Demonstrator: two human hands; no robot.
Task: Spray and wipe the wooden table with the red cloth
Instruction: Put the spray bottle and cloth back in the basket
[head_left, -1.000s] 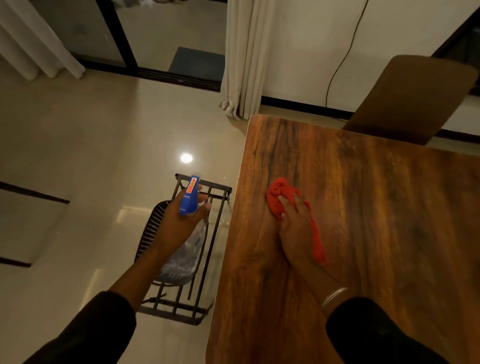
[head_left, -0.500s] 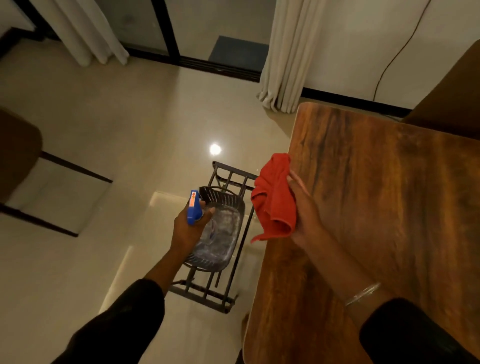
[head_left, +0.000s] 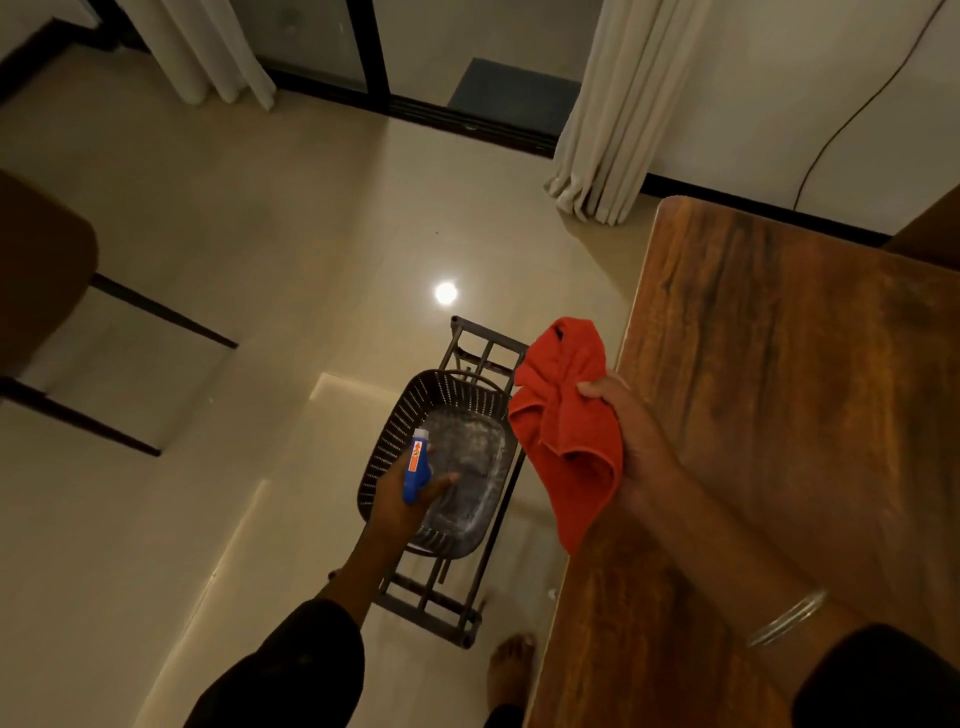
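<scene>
Red cloth (head_left: 569, 434) hangs bunched from the person's right hand (head_left: 636, 444), which is closed around its upper folds at the left edge of the wooden table (head_left: 789, 395); the cloth's lower corner droops over that edge. The left hand (head_left: 402, 501) is wrapped around a spray bottle (head_left: 415, 465) with a blue trigger head, holding it over a dark perforated basket (head_left: 400, 431) that sits on a black metal rack (head_left: 470, 345) on the tiled floor beside the table.
</scene>
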